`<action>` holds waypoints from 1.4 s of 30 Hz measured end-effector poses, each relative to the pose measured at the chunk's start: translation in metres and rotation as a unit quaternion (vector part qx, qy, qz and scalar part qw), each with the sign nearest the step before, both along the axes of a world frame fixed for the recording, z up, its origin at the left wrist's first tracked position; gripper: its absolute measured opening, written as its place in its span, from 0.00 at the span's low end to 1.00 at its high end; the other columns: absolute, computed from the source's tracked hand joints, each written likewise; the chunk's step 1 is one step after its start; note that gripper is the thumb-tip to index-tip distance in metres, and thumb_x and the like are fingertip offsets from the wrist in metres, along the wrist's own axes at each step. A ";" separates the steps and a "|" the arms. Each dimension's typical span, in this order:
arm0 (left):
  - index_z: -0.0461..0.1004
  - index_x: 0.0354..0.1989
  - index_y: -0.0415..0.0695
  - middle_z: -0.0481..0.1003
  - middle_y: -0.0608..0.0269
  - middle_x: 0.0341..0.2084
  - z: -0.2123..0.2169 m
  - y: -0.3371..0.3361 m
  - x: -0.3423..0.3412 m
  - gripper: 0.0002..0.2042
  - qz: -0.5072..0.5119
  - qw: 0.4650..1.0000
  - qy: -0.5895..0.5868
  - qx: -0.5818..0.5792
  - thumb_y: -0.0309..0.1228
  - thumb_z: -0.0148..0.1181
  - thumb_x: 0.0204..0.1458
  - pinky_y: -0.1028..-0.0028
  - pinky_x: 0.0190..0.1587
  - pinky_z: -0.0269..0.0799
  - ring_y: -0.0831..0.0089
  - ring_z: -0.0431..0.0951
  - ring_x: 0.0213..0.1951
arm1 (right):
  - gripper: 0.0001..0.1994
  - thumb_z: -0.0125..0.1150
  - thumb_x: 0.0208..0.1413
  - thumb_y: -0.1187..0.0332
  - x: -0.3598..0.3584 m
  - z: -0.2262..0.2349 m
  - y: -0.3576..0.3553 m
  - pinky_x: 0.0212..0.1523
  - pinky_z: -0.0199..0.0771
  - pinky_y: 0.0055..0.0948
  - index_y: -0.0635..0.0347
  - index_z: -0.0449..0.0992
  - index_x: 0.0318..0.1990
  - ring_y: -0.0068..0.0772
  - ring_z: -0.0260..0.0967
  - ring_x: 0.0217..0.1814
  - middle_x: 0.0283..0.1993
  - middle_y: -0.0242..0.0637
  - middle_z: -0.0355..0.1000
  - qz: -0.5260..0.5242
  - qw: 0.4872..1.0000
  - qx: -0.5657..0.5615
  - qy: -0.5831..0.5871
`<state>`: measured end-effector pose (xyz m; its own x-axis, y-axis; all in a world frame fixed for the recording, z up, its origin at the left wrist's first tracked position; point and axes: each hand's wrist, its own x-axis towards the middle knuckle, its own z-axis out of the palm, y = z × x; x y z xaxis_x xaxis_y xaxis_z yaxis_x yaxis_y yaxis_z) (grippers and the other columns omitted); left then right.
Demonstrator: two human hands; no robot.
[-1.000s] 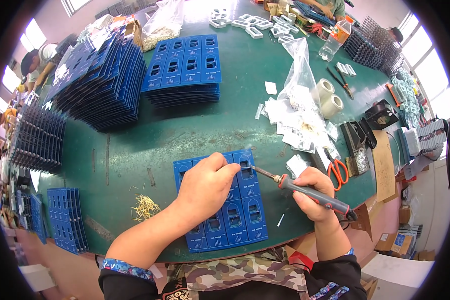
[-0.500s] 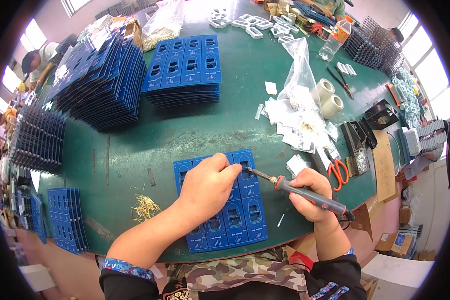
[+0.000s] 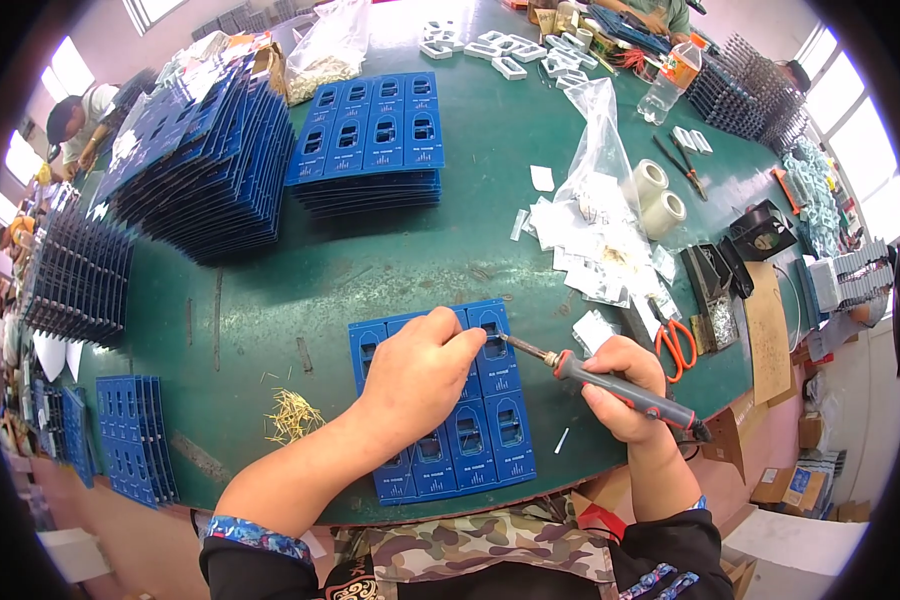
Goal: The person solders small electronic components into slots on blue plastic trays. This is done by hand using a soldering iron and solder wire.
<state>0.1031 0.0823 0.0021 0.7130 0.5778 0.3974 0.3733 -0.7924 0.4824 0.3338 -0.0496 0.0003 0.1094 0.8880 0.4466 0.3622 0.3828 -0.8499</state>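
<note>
While the left hand (image 3: 422, 372) presses down, fingers curled, on the blue panel (image 3: 445, 400) at the counter's (image 3: 390, 260) near edge, the right hand (image 3: 625, 390) has its grip closed around a soldering iron (image 3: 610, 382), tip touching the panel's upper right cell.

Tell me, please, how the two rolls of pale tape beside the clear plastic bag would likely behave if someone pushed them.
The rolls of pale tape are round rings and appear to lie flat on the green table, so a push would probably slide them rather than roll them. Tipped on edge, they could roll. They look hollow-cored, so likely light. The clear plastic bag beside them seems floppy and would hardly stop them.
</note>
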 end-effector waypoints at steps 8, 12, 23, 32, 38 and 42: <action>0.78 0.38 0.43 0.72 0.60 0.26 -0.001 -0.001 0.001 0.08 -0.002 1.000 0.010 0.005 0.23 0.62 0.48 0.64 0.29 0.73 0.59 0.75 0.30 | 0.10 0.66 0.43 0.76 -0.001 0.001 0.002 0.25 0.63 0.27 0.65 0.75 0.35 0.29 0.66 0.24 0.25 0.38 0.70 0.008 1.000 -0.003 -0.019; 0.77 0.38 0.43 0.72 0.60 0.26 -0.001 -0.001 0.000 0.08 -0.005 1.000 0.017 0.015 0.23 0.62 0.48 0.64 0.30 0.73 0.59 0.76 0.30 | 0.10 0.65 0.43 0.76 0.000 -0.001 0.001 0.26 0.63 0.27 0.65 0.75 0.35 0.29 0.67 0.25 0.26 0.38 0.70 0.007 1.000 0.003 -0.025; 0.74 0.36 0.41 0.73 0.56 0.28 0.033 -0.044 -0.014 0.08 -0.080 0.975 -0.099 -0.184 0.22 0.65 0.49 0.67 0.32 0.72 0.60 0.76 0.30 | 0.22 0.66 0.53 0.79 -0.038 -0.002 -0.016 0.46 0.76 0.26 0.60 0.70 0.56 0.27 0.75 0.45 0.43 0.40 0.76 0.028 0.979 -0.095 0.180; 0.74 0.40 0.42 0.71 0.56 0.29 0.028 -0.056 -0.027 0.08 -0.084 0.966 -0.095 -0.227 0.24 0.62 0.52 0.65 0.33 0.72 0.57 0.75 0.31 | 0.18 0.67 0.52 0.76 -0.053 0.004 -0.007 0.35 0.70 0.27 0.59 0.74 0.51 0.28 0.71 0.33 0.35 0.36 0.73 0.034 0.993 -0.080 0.079; 0.77 0.38 0.40 0.72 0.57 0.27 0.013 -0.007 -0.044 0.07 0.031 0.992 -0.089 -0.084 0.21 0.61 0.51 0.68 0.31 0.72 0.61 0.75 0.29 | 0.16 0.66 0.52 0.68 -0.023 0.019 0.010 0.36 0.68 0.29 0.62 0.75 0.47 0.33 0.69 0.31 0.32 0.39 0.72 0.048 0.997 -0.009 -0.055; 0.77 0.38 0.40 0.72 0.57 0.28 0.000 0.000 -0.043 0.07 0.046 0.994 -0.069 -0.067 0.21 0.61 0.50 0.68 0.31 0.72 0.61 0.75 0.29 | 0.13 0.64 0.50 0.71 -0.024 0.011 0.011 0.34 0.68 0.29 0.65 0.75 0.43 0.33 0.68 0.31 0.31 0.39 0.72 0.029 0.999 -0.017 -0.037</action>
